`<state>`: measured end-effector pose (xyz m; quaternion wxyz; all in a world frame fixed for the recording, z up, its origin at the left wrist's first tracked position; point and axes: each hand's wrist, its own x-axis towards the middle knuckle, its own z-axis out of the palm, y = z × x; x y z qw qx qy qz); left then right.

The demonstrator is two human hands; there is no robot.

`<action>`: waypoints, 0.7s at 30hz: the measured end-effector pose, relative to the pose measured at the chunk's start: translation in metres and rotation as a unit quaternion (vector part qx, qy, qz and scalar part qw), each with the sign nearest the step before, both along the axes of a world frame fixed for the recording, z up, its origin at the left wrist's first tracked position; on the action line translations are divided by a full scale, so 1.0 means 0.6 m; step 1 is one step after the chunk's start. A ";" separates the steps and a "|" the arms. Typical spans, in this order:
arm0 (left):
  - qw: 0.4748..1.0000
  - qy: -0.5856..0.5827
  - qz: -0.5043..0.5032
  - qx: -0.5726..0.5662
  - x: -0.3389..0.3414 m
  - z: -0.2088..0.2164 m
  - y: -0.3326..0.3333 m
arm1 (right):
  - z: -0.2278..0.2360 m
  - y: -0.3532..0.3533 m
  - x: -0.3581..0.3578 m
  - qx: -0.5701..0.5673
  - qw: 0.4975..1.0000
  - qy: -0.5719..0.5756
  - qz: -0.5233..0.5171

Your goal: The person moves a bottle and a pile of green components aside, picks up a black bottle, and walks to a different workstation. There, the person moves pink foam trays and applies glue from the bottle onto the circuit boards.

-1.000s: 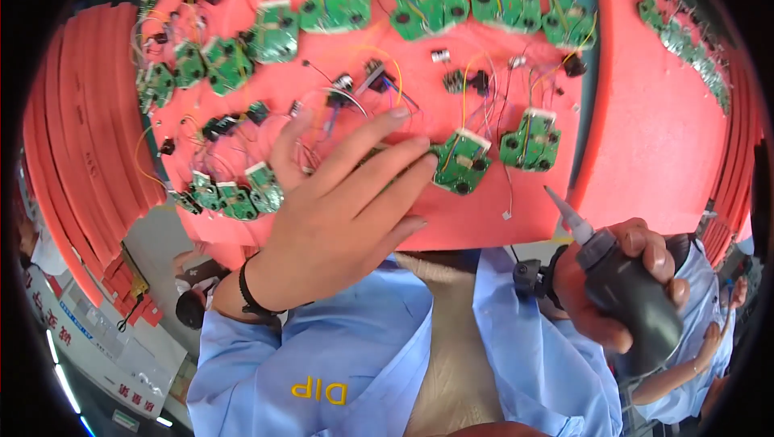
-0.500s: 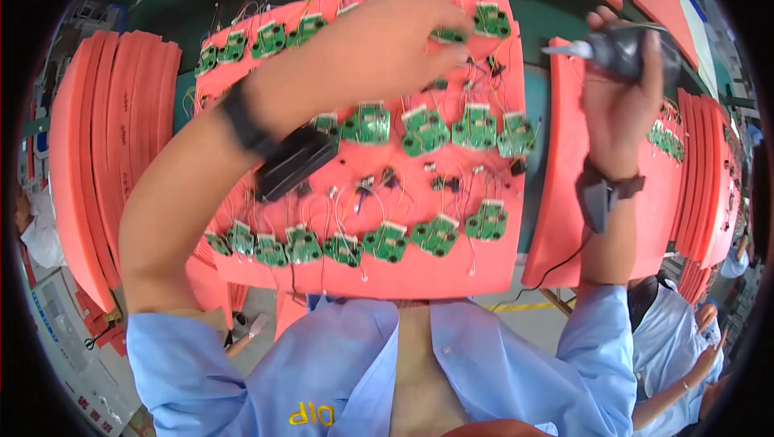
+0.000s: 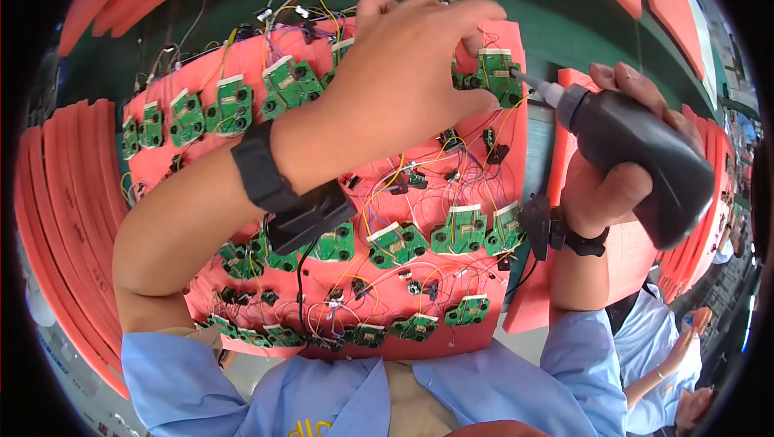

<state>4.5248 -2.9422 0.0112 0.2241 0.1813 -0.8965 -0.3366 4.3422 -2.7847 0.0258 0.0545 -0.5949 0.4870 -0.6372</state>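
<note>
Bottle [image 3: 655, 151] gripped in right hand [image 3: 603, 191] | nozzle [image 3: 535, 85] leftward | left hand [image 3: 415, 58] palm-down, spread

Head view, one: wide fisheye, left of a head-worn pair, upright. I look down from near above the blue shirt [image 3: 322, 384] onto left hand [image 3: 419, 54], right hand [image 3: 625, 183] and pink foam sheet [image 3: 455, 344]; straight edges bow rimward.
</note>
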 end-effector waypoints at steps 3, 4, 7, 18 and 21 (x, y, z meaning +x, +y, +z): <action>0.999 0.025 0.026 0.034 -0.004 -0.004 0.003 | -0.014 -0.010 -0.009 0.017 0.999 0.001 0.036; 0.999 0.026 0.028 0.037 -0.007 -0.005 0.004 | -0.013 -0.013 -0.013 0.020 0.998 0.004 0.057; 0.999 0.033 0.022 0.032 -0.011 -0.006 0.004 | -0.006 -0.014 -0.016 0.048 0.997 0.015 0.059; 0.999 0.034 0.028 0.017 -0.005 -0.014 0.002 | -0.006 -0.015 -0.023 0.073 0.996 -0.021 -0.045; 0.998 0.046 0.035 0.024 -0.004 -0.018 0.004 | -0.022 -0.021 -0.024 0.035 0.999 0.011 0.010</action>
